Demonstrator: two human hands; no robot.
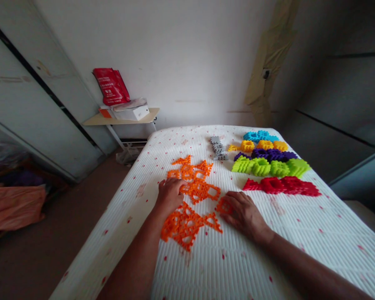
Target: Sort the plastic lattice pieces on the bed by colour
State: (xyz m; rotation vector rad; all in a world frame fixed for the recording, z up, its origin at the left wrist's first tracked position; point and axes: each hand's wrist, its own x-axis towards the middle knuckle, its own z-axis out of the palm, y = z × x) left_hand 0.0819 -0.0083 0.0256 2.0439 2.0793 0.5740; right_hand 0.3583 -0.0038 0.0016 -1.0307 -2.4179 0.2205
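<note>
Orange plastic interlocking building pieces (pixel 187 221) with toothed edges and cut-out middles lie flat in loose groups on the bed. My left hand (pixel 171 195) is closed at the left side of the middle group, its thumb and fingers on an orange square building piece (pixel 185 189). To the right of the group, my right hand (pixel 245 214) has its fingers closed on another orange building piece (pixel 223 206), which rests low against the bed cover. The fingers partly hide both pieces.
Rows of joined pieces in red (pixel 281 186), green (pixel 270 166), purple (pixel 271 154), yellow (pixel 247 145) and blue (pixel 259 136) lie on the right. Grey pieces (pixel 218 148) sit near the far middle. Beyond the bed (pixel 225 266), a small table (pixel 96 121) holds a red bag (pixel 111 86) and a white box (pixel 134 111).
</note>
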